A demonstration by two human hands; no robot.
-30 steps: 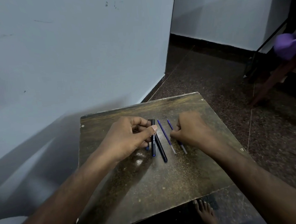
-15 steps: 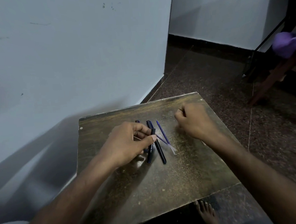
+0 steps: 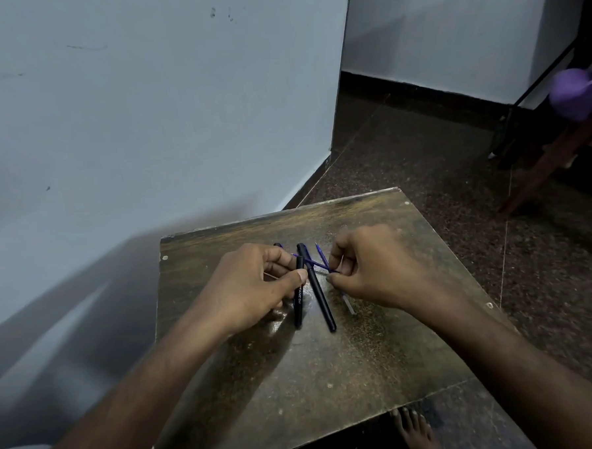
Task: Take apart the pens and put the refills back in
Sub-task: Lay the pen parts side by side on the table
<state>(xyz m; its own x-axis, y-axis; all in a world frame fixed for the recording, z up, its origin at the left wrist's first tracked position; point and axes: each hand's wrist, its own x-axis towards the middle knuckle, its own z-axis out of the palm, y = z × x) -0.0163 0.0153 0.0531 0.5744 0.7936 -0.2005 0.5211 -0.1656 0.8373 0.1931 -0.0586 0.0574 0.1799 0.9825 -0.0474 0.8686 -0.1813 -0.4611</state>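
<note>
Both hands crowd the far middle of the worn dark wooden tabletop (image 3: 330,387) over two black pen barrels (image 3: 320,293) and thin blue refills (image 3: 321,254), leaving its near half open, pale wall (image 3: 144,112) close left.

Home room: bare wall (image 3: 144,112), stone floor (image 3: 440,182), worn table (image 3: 330,377).
</note>
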